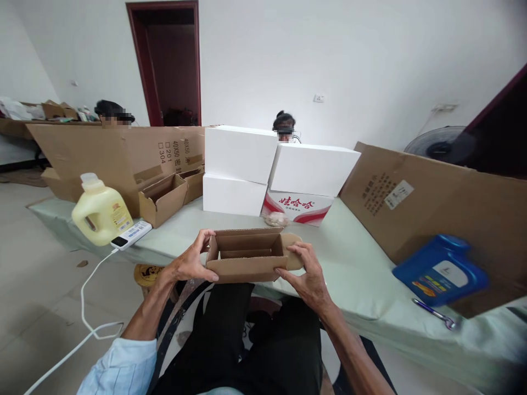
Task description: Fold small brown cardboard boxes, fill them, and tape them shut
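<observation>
A small brown cardboard box is held between my two hands at the near edge of the table, its top open and its inside visible. My left hand grips the box's left end, thumb on the near wall and fingers behind. On the right end, my right hand pinches the box near a rounded cardboard flap that sticks outward. Just beyond the box lies a small clear-wrapped bundle, whose content I cannot make out.
White boxes are stacked ahead, beside a red-and-white carton. At left stand a yellow jug, a white power bank with a cable and brown boxes. A blue bottle and a wrench lie right. Two people sit behind.
</observation>
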A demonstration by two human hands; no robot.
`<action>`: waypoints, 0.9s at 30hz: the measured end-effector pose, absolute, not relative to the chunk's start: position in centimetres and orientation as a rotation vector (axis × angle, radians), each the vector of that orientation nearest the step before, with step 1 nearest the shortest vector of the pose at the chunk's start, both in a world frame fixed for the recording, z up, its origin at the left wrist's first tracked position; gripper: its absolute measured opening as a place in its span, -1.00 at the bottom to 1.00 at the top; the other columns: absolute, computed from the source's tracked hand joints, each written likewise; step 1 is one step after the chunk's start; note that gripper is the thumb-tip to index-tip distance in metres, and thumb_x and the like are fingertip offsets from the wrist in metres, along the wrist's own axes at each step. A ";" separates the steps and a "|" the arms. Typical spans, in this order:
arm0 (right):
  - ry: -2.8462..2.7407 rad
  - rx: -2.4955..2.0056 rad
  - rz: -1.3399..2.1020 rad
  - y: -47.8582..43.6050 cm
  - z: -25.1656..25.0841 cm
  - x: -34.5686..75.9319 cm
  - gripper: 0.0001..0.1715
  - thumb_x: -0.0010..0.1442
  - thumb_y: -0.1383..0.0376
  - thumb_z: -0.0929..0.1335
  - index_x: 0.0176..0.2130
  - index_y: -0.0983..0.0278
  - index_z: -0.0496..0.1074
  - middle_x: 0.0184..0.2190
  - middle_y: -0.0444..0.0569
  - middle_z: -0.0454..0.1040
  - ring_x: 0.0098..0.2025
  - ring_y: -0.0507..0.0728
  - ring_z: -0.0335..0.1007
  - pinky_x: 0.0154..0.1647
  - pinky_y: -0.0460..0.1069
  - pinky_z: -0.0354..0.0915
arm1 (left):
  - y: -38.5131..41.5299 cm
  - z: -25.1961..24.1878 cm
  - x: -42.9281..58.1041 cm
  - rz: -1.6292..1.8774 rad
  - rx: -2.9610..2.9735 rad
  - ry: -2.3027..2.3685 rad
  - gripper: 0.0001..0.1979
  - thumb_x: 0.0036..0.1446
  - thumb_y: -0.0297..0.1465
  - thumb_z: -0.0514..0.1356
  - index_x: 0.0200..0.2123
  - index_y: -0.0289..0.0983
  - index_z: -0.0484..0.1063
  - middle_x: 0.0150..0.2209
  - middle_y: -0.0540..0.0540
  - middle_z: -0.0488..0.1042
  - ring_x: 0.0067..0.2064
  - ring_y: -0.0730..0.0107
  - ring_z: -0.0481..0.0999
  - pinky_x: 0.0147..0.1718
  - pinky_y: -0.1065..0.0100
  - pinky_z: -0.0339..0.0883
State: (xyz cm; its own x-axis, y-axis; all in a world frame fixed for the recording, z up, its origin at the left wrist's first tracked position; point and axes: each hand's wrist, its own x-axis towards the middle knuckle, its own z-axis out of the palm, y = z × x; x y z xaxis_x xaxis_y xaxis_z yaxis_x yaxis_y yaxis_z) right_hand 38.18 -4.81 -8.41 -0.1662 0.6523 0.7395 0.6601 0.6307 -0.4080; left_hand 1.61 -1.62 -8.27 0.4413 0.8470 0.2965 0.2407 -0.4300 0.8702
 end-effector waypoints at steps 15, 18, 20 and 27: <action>-1.677 -1.087 0.241 -4.1 -9.7 37.7 0.28 0.10 -0.03 0.61 0.51 0.09 -0.05 0.38 0.21 0.19 -0.02 0.21 0.43 0.06 0.20 0.50 | -1.9 -7.9 0.7 0.903 2.000 0.903 -0.14 -0.10 -0.38 0.30 0.31 -0.14 0.12 0.00 -0.07 0.36 -0.02 0.16 0.36 0.04 0.20 0.32; -1.712 -1.154 0.403 -2.9 -10.1 38.8 0.22 0.06 -0.08 0.60 0.46 0.14 0.07 0.14 0.07 0.43 -0.10 0.18 0.41 -0.02 0.16 0.47 | -1.7 -8.0 0.4 0.884 1.959 0.863 -0.09 -0.11 -0.41 0.23 0.38 -0.16 0.12 0.18 -0.16 0.38 0.17 0.02 0.37 0.13 0.15 0.32; -1.746 -1.198 0.493 -2.2 -10.2 39.4 0.10 0.04 -0.10 0.60 0.37 0.18 0.22 -0.08 -0.05 0.49 -0.18 0.16 0.38 -0.10 0.11 0.44 | -1.5 -7.9 0.3 0.881 1.914 0.833 -0.06 -0.12 -0.43 0.21 0.41 -0.17 0.14 0.30 -0.20 0.35 0.27 -0.07 0.34 0.16 0.12 0.32; -1.654 -1.270 0.502 -1.1 -10.0 38.8 0.03 -0.09 -0.05 0.63 0.24 0.23 0.35 -0.41 -0.26 0.27 -0.36 0.09 0.20 -0.32 -0.01 0.25 | -1.4 -8.3 -0.1 0.910 1.821 0.877 -0.10 -0.06 -0.31 0.36 0.40 -0.18 0.28 0.36 -0.21 0.38 0.28 -0.14 0.42 0.15 0.15 0.40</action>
State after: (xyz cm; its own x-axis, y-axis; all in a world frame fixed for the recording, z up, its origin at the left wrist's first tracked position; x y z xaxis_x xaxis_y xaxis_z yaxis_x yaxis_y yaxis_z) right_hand 38.85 -1.10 -9.96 -0.0017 0.9010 0.4337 0.5079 0.3744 -0.7758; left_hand -0.14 -1.42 -8.30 0.4794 0.8485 0.2241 0.1927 -0.3509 0.9164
